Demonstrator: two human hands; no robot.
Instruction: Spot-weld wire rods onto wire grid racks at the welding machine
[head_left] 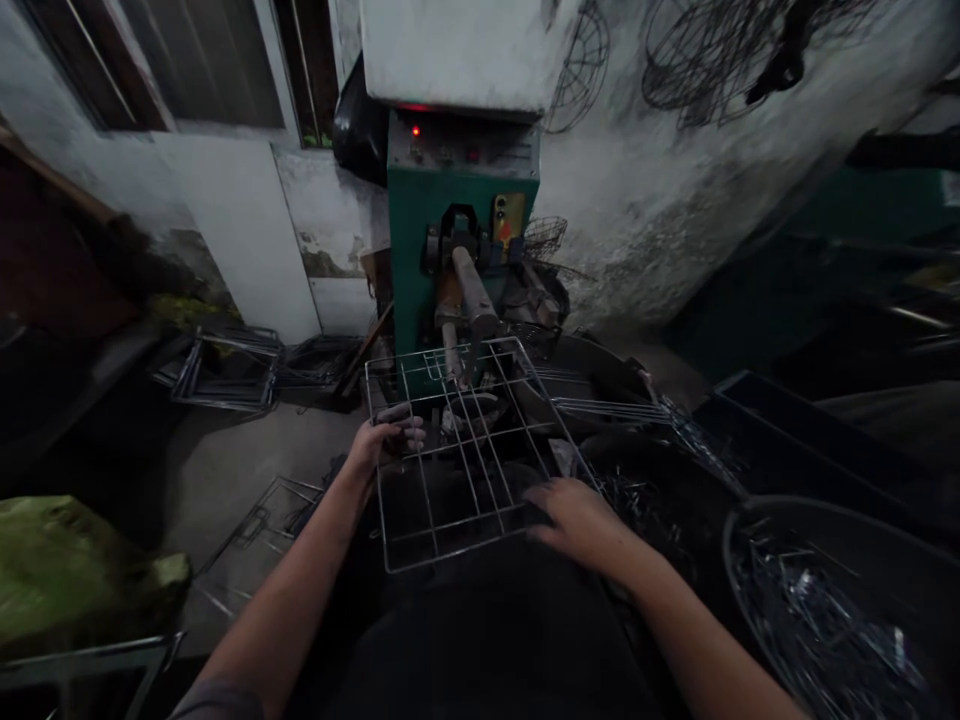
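A rectangular wire rack [465, 520] lies tilted in front of me, its far end at the electrodes [451, 350] of a green spot welder [411, 215]. My left hand [386, 440] is closed on the rack's left side wire, with fingers reaching through the grid. Over the rack's near right corner is my right hand [574, 515], its fingers apart and slightly blurred; whether they touch the wires I cannot tell. A small bent wire piece [442, 362] shows at the rack's far edge. The thick upper arm [474, 290] of the welder hangs above the grid.
To the right, a round tub [731, 540] holds many short metal wire pieces [825, 610]. Long wires [615, 408] lie across another container beside the welder. Wire frames [229, 365] are stacked on the floor at left, near a yellow-green sack [67, 560]. Wire baskets [697, 60] hang on the wall.
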